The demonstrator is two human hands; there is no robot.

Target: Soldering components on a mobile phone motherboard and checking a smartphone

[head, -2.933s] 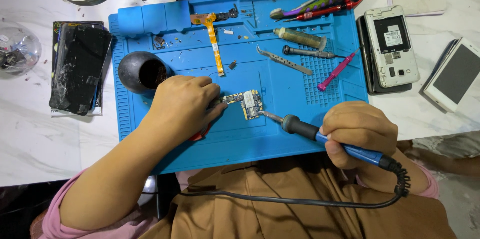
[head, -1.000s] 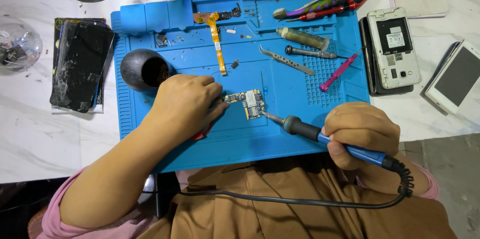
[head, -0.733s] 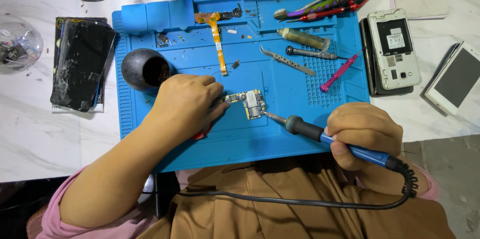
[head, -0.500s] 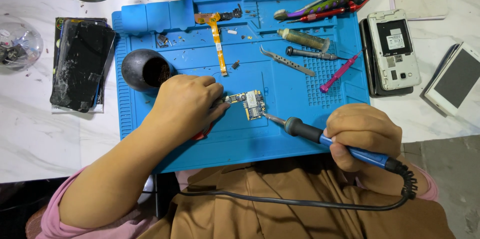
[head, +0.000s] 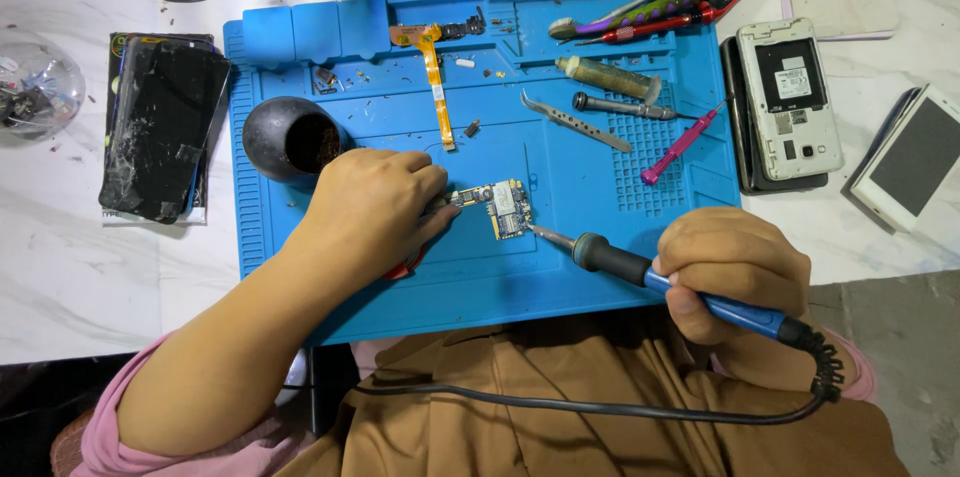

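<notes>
Right hand (head: 735, 272) clamped on blue soldering iron (head: 660, 277), tip touching small circuit board (head: 500, 209) mid blue mat (head: 640, 247). Left hand (head: 375, 207) pinned board's left edge, fingers closed. Soldering looked underway; tweezers (head: 575, 121) and opened phone (head: 790, 97) lay unused.

White marbled worktop (head: 120, 277). Directly on it: blue silicone repair mat (head: 600, 267) at centre; cracked black phone screen (head: 160, 127) left of the mat; clear round dish (head: 35, 85) at far left; white phone with back removed (head: 790, 97) just right of the mat; white-framed phone (head: 912, 159) farther right.
</notes>
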